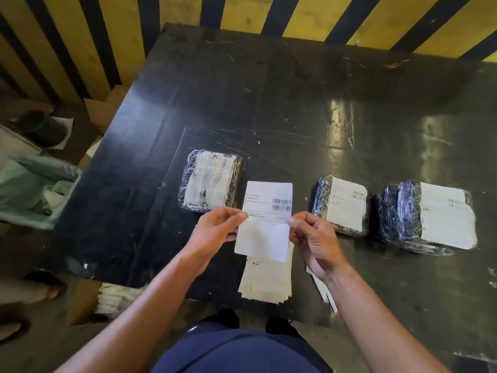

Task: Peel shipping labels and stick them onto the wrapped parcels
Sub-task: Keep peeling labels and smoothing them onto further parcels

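A white shipping label (pixel 265 220) with a barcode is held above the black table (pixel 242 103). My left hand (pixel 215 230) pinches its left edge and my right hand (pixel 313 238) pinches its right edge. Just behind it to the left lies a plastic-wrapped parcel (pixel 209 181) with a blank whitish top. Two wrapped parcels to the right, one near (pixel 341 204) and one far right (pixel 427 215), each carry a printed label. Under my hands lies a stack of labels (pixel 266 281) at the table's front edge.
Loose backing strips (pixel 322 289) lie by my right wrist. Left of the table stand a green bag (pixel 32 189), cardboard boxes (pixel 105 109) and a box of white material (pixel 115 297). A yellow and black striped wall (pixel 295 14) runs behind.
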`<state>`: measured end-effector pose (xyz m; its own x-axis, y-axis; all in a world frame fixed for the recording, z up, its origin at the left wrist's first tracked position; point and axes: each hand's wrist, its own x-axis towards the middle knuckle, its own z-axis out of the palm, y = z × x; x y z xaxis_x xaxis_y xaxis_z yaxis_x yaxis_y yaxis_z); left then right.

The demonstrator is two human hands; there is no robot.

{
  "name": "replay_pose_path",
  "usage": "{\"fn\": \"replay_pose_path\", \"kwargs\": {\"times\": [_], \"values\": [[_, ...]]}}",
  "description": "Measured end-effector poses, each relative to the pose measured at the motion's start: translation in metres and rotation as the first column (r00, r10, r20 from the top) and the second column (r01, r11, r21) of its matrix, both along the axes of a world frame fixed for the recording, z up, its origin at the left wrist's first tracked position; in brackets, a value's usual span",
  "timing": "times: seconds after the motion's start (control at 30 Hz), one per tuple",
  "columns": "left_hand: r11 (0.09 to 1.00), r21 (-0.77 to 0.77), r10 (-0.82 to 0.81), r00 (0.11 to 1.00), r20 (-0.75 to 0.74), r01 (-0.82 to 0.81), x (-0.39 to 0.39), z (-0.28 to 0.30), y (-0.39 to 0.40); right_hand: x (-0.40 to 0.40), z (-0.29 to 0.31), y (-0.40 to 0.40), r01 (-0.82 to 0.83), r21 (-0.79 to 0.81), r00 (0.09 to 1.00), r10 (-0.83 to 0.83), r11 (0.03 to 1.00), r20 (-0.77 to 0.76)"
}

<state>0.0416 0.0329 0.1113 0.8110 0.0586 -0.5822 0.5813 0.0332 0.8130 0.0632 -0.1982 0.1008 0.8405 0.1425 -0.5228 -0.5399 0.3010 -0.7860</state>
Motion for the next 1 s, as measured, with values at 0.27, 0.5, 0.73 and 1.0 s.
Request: {"fn": "replay_pose_path", "kwargs": {"times": [0.27, 0.5, 0.73, 1.0], "values": [[0.978, 0.167, 0.120, 0.992, 0.033, -0.124, -0.001, -0.015, 0.018, 0.009, -0.020, 0.034, -0.007, -0.304, 1.000, 0.004, 0.953, -0.011], [0.895, 0.397, 0.197, 0.979, 0.061, -0.205, 0.029, -0.031, 0.064, 0.034, -0.039, 0.096, -0.007, -0.460, 0.999, -0.011, 0.888, -0.038], [0.841, 0.512, 0.169, 0.984, 0.058, -0.175, 0.080, -0.036, 0.103, 0.081, -0.047, 0.141, -0.002, -0.523, 0.999, -0.020, 0.852, -0.036], [0.804, 0.572, 0.166, 0.985, 0.050, -0.164, 0.117, -0.053, 0.125, 0.120, -0.064, 0.172, -0.002, -0.614, 0.996, -0.056, 0.789, -0.076]]}}
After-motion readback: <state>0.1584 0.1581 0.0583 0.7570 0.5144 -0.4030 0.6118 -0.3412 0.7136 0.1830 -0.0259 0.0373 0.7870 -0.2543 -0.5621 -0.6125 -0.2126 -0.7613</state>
